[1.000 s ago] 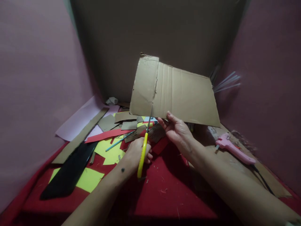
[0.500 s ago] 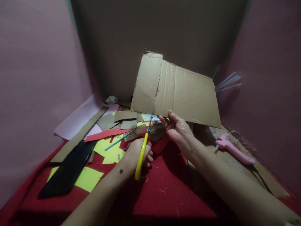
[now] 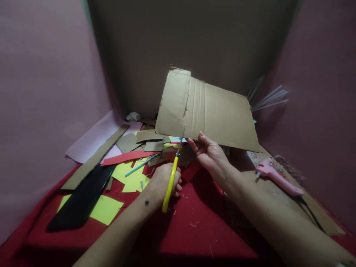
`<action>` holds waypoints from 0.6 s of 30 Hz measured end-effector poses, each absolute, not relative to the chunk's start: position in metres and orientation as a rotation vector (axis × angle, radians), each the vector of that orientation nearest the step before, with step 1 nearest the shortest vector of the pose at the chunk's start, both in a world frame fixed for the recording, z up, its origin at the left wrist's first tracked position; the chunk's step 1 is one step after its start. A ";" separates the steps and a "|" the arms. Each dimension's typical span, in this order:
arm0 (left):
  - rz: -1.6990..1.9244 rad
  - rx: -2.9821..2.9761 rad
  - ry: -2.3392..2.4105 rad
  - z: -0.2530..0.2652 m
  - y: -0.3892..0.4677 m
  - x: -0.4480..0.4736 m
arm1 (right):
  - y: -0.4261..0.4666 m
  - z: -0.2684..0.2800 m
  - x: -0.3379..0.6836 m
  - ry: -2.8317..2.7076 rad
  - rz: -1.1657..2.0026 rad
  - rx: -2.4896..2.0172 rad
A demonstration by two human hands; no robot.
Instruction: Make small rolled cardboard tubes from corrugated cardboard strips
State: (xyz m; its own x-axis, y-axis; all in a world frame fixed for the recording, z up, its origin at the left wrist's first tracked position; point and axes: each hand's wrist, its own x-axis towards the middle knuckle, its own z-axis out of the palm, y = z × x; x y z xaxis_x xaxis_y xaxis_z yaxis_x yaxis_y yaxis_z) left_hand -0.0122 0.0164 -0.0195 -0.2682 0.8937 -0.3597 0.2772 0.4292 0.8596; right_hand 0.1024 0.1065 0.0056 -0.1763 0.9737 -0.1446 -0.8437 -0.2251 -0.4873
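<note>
Yellow scissors [image 3: 170,187], one pair, are gripped in the left hand [image 3: 162,180], and one blade is seen across the front of the cardboard sheet [image 3: 225,115], near its bottom edge. That one big sheet is held up above the red cloth [image 3: 194,237], its bottom edge pinched by the right hand [image 3: 210,152]. One pink glue gun [image 3: 279,178], one blue stick [image 3: 141,165] and one long black piece [image 3: 83,202] are seen lying around. Since half a second ago, the sheet's top has been dipped a little; both grips have been kept.
</note>
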 end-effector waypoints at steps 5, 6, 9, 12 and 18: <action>0.849 1.009 1.788 -0.018 0.019 -0.013 | 0.106 0.005 0.103 -0.344 1.762 -0.502; 0.846 1.013 1.789 -0.017 0.020 -0.014 | 0.106 0.004 0.103 -0.343 1.765 -0.498; 0.831 1.028 1.792 -0.017 0.020 -0.015 | 0.105 0.003 0.103 -0.363 1.767 -0.482; 0.820 1.030 1.800 -0.018 0.020 -0.016 | 0.104 0.003 0.102 -0.385 1.769 -0.478; 0.846 1.059 1.784 -0.025 0.020 -0.018 | 0.102 0.005 0.101 -0.353 1.774 -0.483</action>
